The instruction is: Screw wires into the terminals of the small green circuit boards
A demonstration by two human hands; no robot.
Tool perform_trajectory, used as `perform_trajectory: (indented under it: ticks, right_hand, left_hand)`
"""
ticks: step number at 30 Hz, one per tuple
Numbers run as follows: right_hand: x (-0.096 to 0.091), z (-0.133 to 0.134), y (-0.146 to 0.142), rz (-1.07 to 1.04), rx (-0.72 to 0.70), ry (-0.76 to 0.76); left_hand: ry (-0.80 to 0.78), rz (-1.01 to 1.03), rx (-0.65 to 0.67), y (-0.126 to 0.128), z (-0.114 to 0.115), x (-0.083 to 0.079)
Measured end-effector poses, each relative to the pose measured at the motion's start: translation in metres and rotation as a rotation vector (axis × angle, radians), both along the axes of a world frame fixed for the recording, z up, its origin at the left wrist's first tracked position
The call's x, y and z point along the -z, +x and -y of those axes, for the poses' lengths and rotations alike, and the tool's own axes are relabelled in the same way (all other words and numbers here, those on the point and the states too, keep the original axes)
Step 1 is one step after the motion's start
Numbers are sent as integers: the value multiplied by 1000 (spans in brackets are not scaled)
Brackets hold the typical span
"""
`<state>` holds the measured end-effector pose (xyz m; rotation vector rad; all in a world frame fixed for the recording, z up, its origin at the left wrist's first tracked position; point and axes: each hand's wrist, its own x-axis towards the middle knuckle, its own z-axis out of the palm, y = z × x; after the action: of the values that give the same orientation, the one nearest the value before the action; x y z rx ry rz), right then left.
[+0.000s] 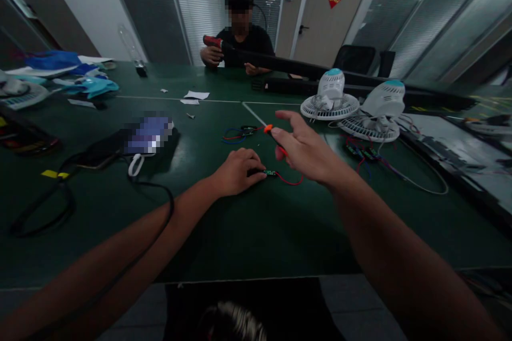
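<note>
My left hand [240, 171] rests low over the green table, closed, with thumb and fingers at the end of a small green circuit board [270, 173]. A red wire curves from the board's right end toward my right hand. My right hand [306, 150] is closed around a screwdriver [268, 129] with an orange and black handle. Its long metal shaft points up and to the left, away from the board. Beyond my left hand lies another small board [248, 130] with red and blue wires.
Two white fan units [331, 97] stand at the right, near more wired boards [362, 153]. A phone [149, 134] and a black cable [170, 197] lie left; the cable crosses my left forearm. Across the table, a person [258, 42] holds a red and black tool [213, 41].
</note>
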<state>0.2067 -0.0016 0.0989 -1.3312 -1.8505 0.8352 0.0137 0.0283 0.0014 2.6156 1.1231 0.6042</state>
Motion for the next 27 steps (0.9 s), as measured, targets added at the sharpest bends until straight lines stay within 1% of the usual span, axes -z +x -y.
perform_trajectory:
  ticks: [2, 3, 5, 6, 7, 8, 10, 11, 13, 16, 18, 22, 24, 27]
  right_hand:
    - [-4, -2, 4, 55, 7, 2]
    - [-5, -3, 7, 56, 2, 28]
    - [-5, -4, 16, -1, 22, 149]
    - [-4, -5, 21, -58, 49, 215]
    - [-3, -6, 25, -176, 79, 252]
    - [-1, -8, 28, -323, 88, 265]
    - [4, -12, 31, -576, 92, 241]
    - [6, -14, 32, -657, 101, 229]
    - [11, -19, 34, -721, 125, 243]
    - [18, -22, 36, -655, 159, 361]
    - [22, -21, 37, -534, 155, 428]
    - [29, -16, 35, -285, 100, 536]
    - [31, -14, 33, -224, 93, 590]
    - [33, -13, 29, -192, 93, 610]
  left_hand:
    - [-14, 32, 29, -1, -3, 1]
    - [-28, 42, 40, -2, -3, 1]
    - [-52, 45, 41, -2, -3, -1]
    - [-63, 34, 27, -3, -3, -3]
    - [-80, 17, 20, -3, -2, -5]
    - [-100, 4, 18, -3, -2, -7]
    - [-138, -15, 32, -4, -1, -9]
    - [-153, -20, 39, -4, -1, -10]
    - [-177, -29, 44, -4, -2, -12]
    - [-211, -30, 52, -4, -3, -12]
    - [-229, -21, 70, -4, -3, -13]
    - [-258, -5, 96, -2, -4, -15]
    - [-271, 5, 88, -2, -4, -16]
    - [-285, 20, 69, -1, -4, -17]
